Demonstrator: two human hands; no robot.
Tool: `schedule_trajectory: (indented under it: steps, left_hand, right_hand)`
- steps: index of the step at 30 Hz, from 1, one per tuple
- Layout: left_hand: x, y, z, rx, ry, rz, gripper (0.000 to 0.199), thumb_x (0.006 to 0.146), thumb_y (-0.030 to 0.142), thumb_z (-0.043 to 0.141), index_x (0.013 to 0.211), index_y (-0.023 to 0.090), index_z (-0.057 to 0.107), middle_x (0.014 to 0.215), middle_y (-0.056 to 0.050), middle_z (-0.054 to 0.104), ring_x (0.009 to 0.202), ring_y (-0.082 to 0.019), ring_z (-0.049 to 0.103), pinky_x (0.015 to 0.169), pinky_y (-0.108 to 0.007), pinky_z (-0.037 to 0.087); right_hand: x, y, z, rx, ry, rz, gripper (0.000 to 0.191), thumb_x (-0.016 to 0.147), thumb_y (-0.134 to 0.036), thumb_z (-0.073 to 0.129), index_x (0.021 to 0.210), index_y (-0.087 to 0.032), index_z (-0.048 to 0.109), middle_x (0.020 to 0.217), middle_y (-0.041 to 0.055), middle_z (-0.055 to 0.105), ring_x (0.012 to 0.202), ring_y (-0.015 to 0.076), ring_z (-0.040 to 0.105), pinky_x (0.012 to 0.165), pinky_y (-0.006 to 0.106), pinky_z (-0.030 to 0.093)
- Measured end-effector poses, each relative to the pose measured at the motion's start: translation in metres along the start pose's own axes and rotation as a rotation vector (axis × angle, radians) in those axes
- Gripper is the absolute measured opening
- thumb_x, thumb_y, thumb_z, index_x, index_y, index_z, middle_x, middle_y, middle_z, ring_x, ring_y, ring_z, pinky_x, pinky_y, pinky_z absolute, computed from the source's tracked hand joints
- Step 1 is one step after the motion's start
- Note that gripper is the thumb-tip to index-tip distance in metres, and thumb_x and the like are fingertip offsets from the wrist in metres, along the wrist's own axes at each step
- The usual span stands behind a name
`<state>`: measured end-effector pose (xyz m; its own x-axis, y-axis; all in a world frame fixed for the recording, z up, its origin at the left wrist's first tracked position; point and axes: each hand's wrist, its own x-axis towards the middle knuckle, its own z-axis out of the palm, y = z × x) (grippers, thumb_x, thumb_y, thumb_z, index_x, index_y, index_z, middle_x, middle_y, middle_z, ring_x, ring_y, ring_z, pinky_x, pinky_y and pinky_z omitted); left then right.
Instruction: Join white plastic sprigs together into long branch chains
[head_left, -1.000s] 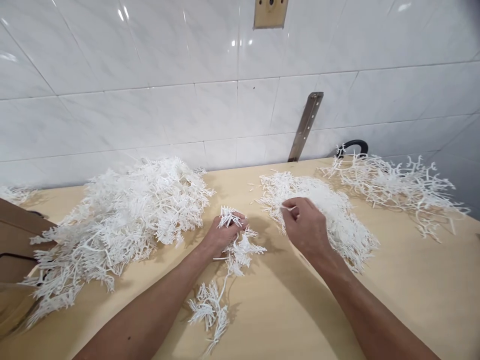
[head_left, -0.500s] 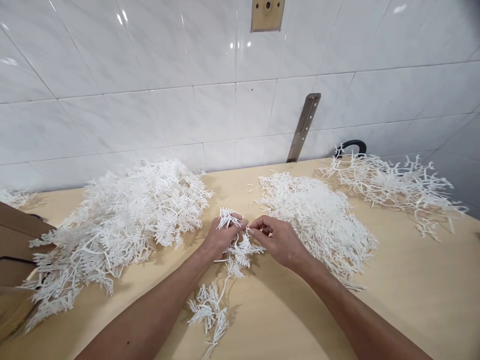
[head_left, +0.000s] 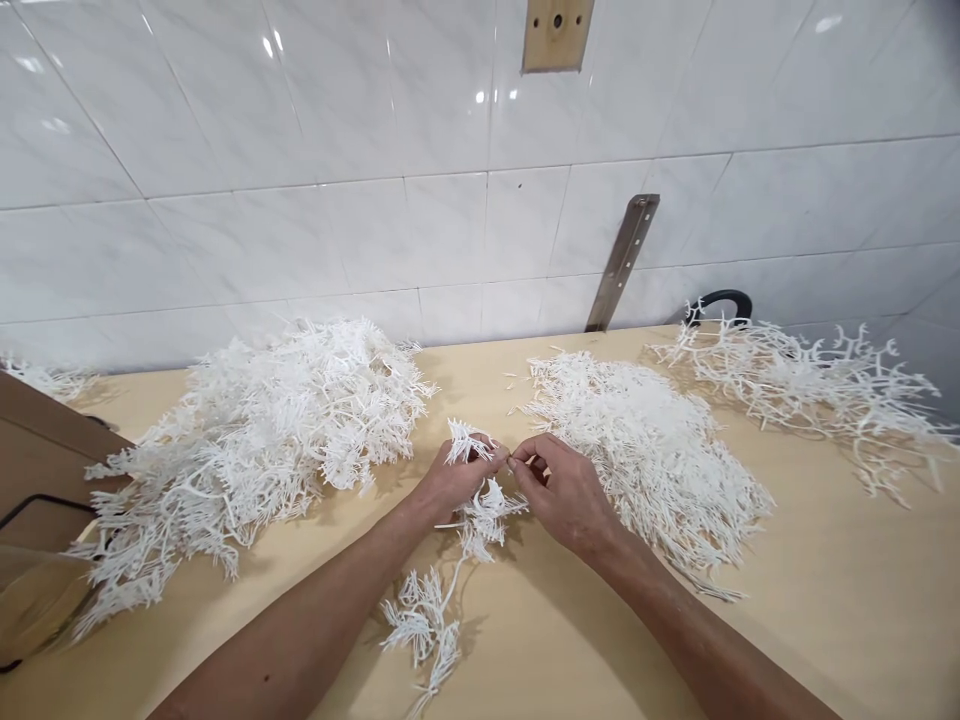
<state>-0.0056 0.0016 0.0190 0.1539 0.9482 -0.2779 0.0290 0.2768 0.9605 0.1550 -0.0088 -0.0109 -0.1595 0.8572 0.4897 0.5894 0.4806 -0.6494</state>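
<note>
My left hand (head_left: 459,478) is closed around a white plastic branch (head_left: 484,520). One tuft of it sticks up over the knuckles, and the rest hangs below the hand, with a bushy lower sprig (head_left: 421,622) trailing toward the front of the table. Thumb and forefinger of my right hand (head_left: 556,490) are pinched together just at the left fingertips. Whatever lies in that pinch is too small to make out. Beside my right hand lies a heap of short thin white pieces (head_left: 645,450). A larger heap of tufted white branches (head_left: 300,420) is left of my hands.
Bare, forked white stems (head_left: 810,385) lie at the far right by a black curved handle (head_left: 720,298). A brown box (head_left: 45,460) stands at the left edge. A metal strip (head_left: 624,262) leans on the tiled wall (head_left: 337,235) behind the wooden table (head_left: 847,590).
The view has shifted slightly, so the scene sits a little differently. Both hands stay close together at the branch; the right pinch has moved slightly away from the left hand's tuft.
</note>
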Motion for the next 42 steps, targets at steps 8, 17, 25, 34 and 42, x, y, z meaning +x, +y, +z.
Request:
schedule_trajectory:
  steps: [8, 17, 25, 34, 42]
  left_hand:
    - [0.002, 0.003, -0.005, 0.085, 0.011, -0.03, 0.042, 0.064, 0.055, 0.078, 0.065, 0.018, 0.058, 0.048, 0.007, 0.043, 0.044, -0.008, 0.036, 0.042, -0.022, 0.029]
    - [0.004, -0.006, -0.005, 0.241, 0.013, 0.066, 0.039, 0.071, 0.055, 0.071, 0.063, 0.019, 0.059, 0.052, 0.004, 0.047, 0.05, -0.01, 0.042, 0.048, -0.022, 0.033]
    - [0.006, -0.01, -0.004, 0.197, 0.016, 0.073, 0.041, 0.072, 0.056, 0.071, 0.065, 0.017, 0.059, 0.052, 0.004, 0.047, 0.047, -0.01, 0.041, 0.045, -0.022, 0.031]
    - [0.007, -0.013, -0.001, 0.117, 0.007, 0.106, 0.043, 0.071, 0.057, 0.07, 0.064, 0.018, 0.053, 0.05, 0.006, 0.043, 0.046, -0.008, 0.038, 0.045, -0.022, 0.029]
    - [0.006, -0.007, -0.001, 0.238, -0.006, 0.174, 0.044, 0.072, 0.056, 0.069, 0.058, 0.018, 0.052, 0.048, 0.004, 0.048, 0.047, -0.009, 0.041, 0.048, -0.023, 0.033]
  right_hand:
    - [-0.002, -0.003, 0.003, 0.044, 0.033, 0.012, 0.01, 0.089, -0.021, 0.056, 0.08, -0.019, 0.06, 0.077, 0.0027, 0.063, 0.063, 0.0142, 0.056, 0.058, 0.027, 0.045]
    - [-0.002, 0.001, 0.004, 0.0, 0.012, 0.013, 0.007, 0.088, -0.021, 0.058, 0.087, -0.019, 0.065, 0.081, 0.0026, 0.065, 0.06, 0.0133, 0.056, 0.057, 0.027, 0.045]
    - [-0.003, 0.003, 0.003, -0.037, 0.036, -0.08, 0.008, 0.089, -0.017, 0.056, 0.083, -0.019, 0.062, 0.084, 0.0034, 0.063, 0.06, 0.0127, 0.053, 0.058, 0.027, 0.042]
    - [-0.005, 0.0, 0.009, -0.011, 0.043, -0.113, 0.011, 0.091, -0.015, 0.054, 0.081, -0.02, 0.057, 0.082, 0.0031, 0.06, 0.065, 0.0145, 0.051, 0.062, 0.028, 0.041]
    - [-0.003, -0.007, -0.003, 0.082, -0.148, -0.103, 0.016, 0.091, -0.011, 0.048, 0.079, -0.02, 0.053, 0.082, 0.0026, 0.055, 0.067, 0.0141, 0.05, 0.059, 0.027, 0.04]
